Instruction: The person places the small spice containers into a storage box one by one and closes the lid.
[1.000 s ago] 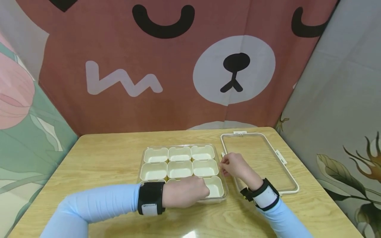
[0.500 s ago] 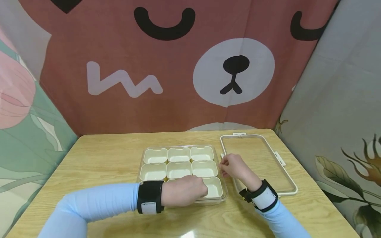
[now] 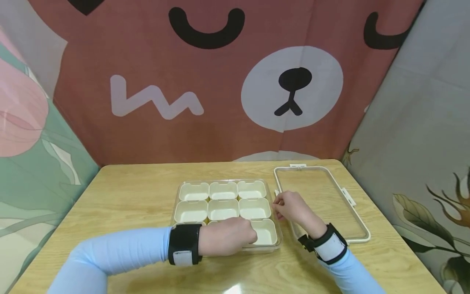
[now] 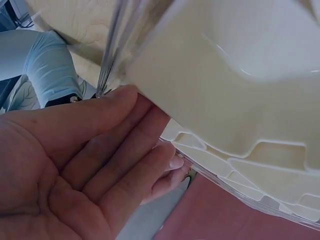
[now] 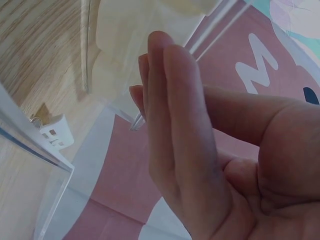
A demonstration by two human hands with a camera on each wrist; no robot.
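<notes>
A clear plastic box [image 3: 262, 248] sits mid-table, filled with rows of small cream bins [image 3: 224, 209]. My left hand [image 3: 227, 237] reaches over its front row and hides part of it. In the left wrist view, the thumb and fingers of that hand pinch the edge of a cream bin [image 4: 200, 105], apparently the front right one [image 3: 266, 232]. My right hand [image 3: 293, 208] is at the box's right side. In the right wrist view its fingers [image 5: 182, 95] are straight and side by side against or very near the clear wall, holding nothing.
Right of the box lies a clear lid with a white frame [image 3: 361, 222] and white clips [image 3: 348, 196], partly beneath my right hand. Wooden tabletop [image 3: 136, 196] stretches to the left. Printed curtains [image 3: 220, 139] hang behind the table and along both sides.
</notes>
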